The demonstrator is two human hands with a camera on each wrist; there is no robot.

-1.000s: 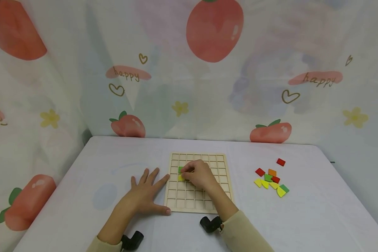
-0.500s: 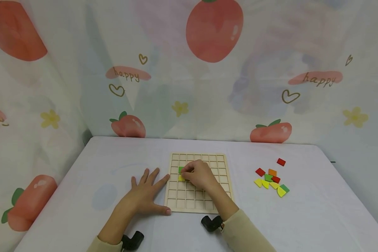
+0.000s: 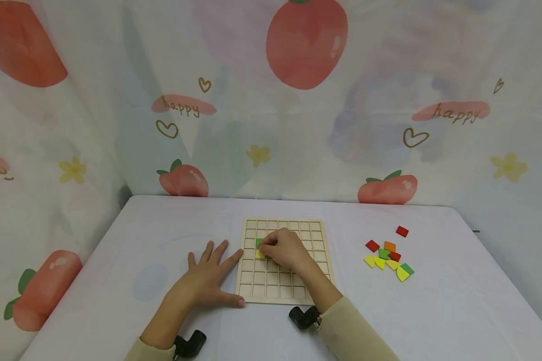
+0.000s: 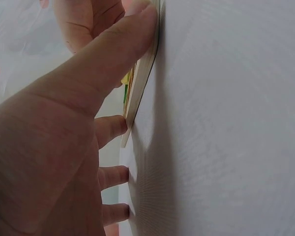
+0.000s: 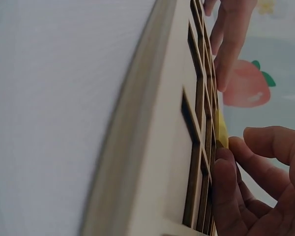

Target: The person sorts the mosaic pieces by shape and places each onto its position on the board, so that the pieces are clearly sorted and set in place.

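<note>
A square wooden grid board [image 3: 252, 292] lies at the middle of the white table. My left hand [image 3: 208, 281] is spread flat on its left side, index fingertip at the left edge and thumb at the near left corner. Over the board's left part, my right hand [image 3: 285, 249] pinches a yellow piece [image 5: 222, 129] down at the grid with thumb and fingers. The fingers partly cover that piece. Just beyond it, a green tile [image 3: 258, 242] sits in a grid cell. In the left wrist view, the thumb [image 4: 120, 42] presses along the board's edge.
Right of the board lies a loose group of small pieces: red tiles [image 3: 402, 231], an orange tile [image 3: 390, 246], green tiles [image 3: 407, 269] and several yellow rounded wedges [image 3: 402, 274]. Black wrist cameras [image 3: 303, 317] sit by both sleeves. A printed cloth [image 3: 298, 150] hangs behind the table.
</note>
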